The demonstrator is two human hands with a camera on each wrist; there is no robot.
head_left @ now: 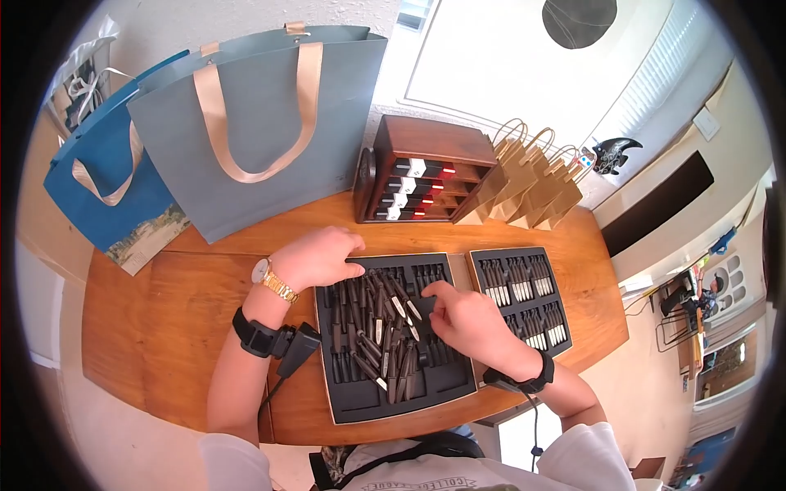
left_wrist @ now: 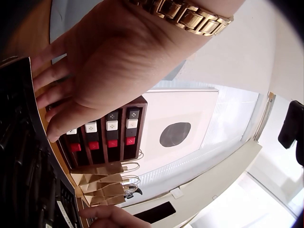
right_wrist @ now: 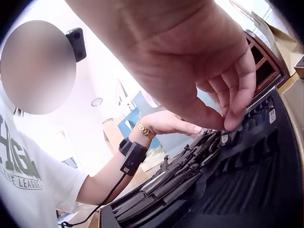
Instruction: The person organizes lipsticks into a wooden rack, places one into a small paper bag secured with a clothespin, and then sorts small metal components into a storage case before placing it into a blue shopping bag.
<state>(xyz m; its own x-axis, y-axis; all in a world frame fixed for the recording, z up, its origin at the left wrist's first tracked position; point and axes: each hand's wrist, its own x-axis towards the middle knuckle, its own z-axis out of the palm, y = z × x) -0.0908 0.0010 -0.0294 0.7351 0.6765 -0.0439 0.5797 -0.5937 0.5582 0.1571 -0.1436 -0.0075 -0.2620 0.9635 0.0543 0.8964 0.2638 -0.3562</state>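
A black compartment tray holds a loose heap of slender dark pieces, some with pale ends. Over its upper left edge my left hand is held with fingers loosely extended, gripping nothing visible; the left wrist view shows the same hand palm side on. My right hand is over the tray's right part, fingers bent. In the right wrist view, the thumb and finger of this hand meet just above a pale-ended piece; whether they pinch it is unclear.
To the right lies a second tray with pale-ended pieces in rows. Behind stand a wooden cabinet, small brown paper bags, a large grey bag and a blue bag.
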